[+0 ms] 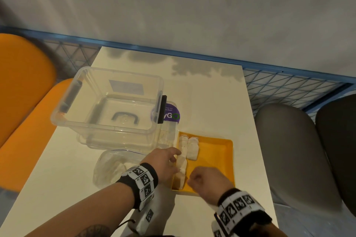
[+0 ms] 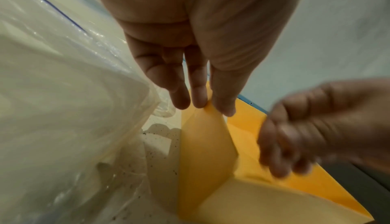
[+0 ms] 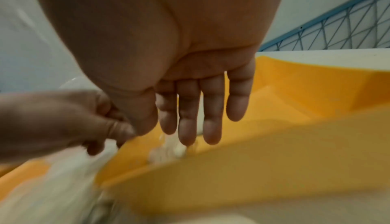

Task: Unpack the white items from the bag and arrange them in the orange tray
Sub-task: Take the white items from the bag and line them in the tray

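The orange tray (image 1: 215,159) lies on the table's near right part. White wrapped items (image 1: 183,152) stand in a row along its left side, with another white item (image 1: 193,149) beside them. My left hand (image 1: 169,161) pinches the tray's left rim (image 2: 207,105) between thumb and fingers. My right hand (image 1: 200,179) hangs over the near left corner with its fingers (image 3: 187,130) pointing straight down onto a blurred white item (image 3: 166,150). The clear zip bag (image 1: 111,169) lies left of the tray with white contents inside; it also fills the left of the left wrist view (image 2: 63,94).
A clear plastic bin (image 1: 107,102) stands behind the bag, with a purple sticker (image 1: 171,114) on the table beside it. An orange chair (image 1: 23,92) is on the left and grey chairs (image 1: 289,150) on the right. A blue wire fence (image 1: 279,84) runs along the far edge.
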The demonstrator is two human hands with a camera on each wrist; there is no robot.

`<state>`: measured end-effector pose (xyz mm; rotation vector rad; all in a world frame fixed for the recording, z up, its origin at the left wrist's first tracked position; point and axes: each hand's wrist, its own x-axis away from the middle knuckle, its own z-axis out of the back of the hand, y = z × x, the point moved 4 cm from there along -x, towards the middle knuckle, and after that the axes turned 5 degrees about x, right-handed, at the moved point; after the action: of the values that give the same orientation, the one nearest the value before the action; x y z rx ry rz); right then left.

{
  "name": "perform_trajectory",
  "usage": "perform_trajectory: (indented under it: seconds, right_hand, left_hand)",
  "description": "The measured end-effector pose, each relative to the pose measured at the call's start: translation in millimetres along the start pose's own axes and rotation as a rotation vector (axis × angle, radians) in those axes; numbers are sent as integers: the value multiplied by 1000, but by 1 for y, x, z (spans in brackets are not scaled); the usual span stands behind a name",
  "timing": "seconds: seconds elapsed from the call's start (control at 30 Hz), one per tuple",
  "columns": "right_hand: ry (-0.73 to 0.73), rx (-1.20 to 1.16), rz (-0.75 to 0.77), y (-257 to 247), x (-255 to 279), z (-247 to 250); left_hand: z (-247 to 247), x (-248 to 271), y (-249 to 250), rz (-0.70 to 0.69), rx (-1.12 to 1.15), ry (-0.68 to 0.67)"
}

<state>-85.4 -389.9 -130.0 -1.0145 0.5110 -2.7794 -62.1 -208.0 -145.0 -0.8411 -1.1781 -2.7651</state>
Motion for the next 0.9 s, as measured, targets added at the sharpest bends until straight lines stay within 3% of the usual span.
perform_trajectory:
  seconds: [0.2,0.4,0.53,0.9]
  right_hand:
    - [5,307,125,12,16,-50]
    - [191,399,163,18,15,-68]
    - [169,391,141,16,15,-65]
    - [165,395,86,16,12,-65]
  left_hand:
    - [42,17,-8,-48,51,44]
    - [79,51,-65,158,75,44]
    - [64,55,-96,254,-197,56]
    - [5,42,-101,211,-359,118]
